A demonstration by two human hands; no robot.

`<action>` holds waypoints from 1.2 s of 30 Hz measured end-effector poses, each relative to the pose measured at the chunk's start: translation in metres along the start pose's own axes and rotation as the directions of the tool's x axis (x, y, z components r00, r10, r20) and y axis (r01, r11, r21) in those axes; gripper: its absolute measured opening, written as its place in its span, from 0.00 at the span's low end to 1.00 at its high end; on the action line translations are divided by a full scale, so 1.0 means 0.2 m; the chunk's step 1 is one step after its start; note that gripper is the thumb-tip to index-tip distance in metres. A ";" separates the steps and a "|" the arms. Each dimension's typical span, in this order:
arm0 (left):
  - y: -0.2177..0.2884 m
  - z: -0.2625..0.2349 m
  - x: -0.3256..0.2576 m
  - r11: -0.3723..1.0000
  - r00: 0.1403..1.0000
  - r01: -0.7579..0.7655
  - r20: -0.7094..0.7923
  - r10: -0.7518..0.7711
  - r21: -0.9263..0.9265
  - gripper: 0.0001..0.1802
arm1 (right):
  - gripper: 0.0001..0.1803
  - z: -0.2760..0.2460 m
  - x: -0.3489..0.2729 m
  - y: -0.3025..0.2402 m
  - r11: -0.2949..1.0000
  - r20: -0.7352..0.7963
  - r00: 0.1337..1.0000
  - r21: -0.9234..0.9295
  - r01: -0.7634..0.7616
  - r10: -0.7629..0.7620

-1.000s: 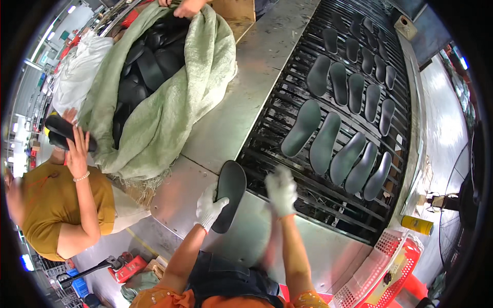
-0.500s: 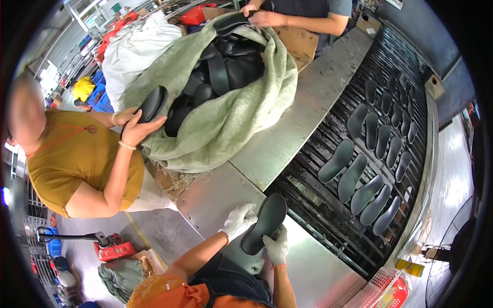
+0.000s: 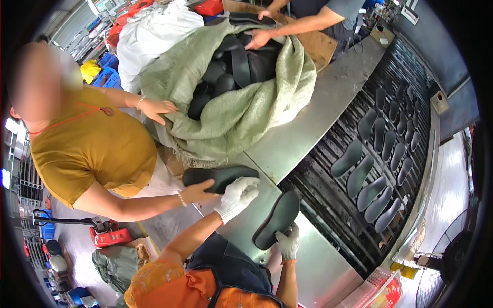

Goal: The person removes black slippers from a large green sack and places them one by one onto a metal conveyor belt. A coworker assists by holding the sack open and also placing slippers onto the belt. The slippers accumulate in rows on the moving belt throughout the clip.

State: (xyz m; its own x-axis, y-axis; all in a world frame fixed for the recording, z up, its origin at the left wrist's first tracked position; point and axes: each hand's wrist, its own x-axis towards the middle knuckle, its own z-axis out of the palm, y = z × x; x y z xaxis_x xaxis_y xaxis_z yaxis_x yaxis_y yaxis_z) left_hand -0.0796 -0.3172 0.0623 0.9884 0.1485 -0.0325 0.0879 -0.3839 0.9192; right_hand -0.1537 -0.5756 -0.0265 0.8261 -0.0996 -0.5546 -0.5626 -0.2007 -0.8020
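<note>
My gloved right hand holds a black shoe sole by its edge, above the metal table. My gloved left hand is closed on the near end of a second black sole. A co-worker's hand is still on that same sole. The co-worker, in a mustard shirt, rests the other hand at the rim of a green woven sack full of black soles. Another person's hand reaches into the sack's far side.
Right of the metal table, a dark slatted conveyor carries several soles in rows. A white sack stands behind the green one. A red-and-white basket and a fan are at the lower right.
The co-worker in mustard has brought a sole from beside the sack to my left hand, which has left the first sole. My right hand keeps that one. The far person's hand has moved into the sack.
</note>
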 end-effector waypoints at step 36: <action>-0.35 0.28 -0.11 0.894 0.824 0.440 0.361 -0.438 0.080 0.47 | 0.71 0.36 -0.22 -0.48 0.888 -0.083 0.986 -0.428 -0.167 0.145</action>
State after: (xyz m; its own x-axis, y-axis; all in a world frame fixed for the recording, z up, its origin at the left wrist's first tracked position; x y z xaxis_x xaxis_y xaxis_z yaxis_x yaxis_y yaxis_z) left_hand -0.0999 -0.3438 -0.0232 0.8203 -0.0383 -0.5706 0.5236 -0.3509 0.7763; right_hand -0.1377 -0.4822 0.0591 0.7357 -0.2082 -0.6446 -0.6238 -0.5790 -0.5250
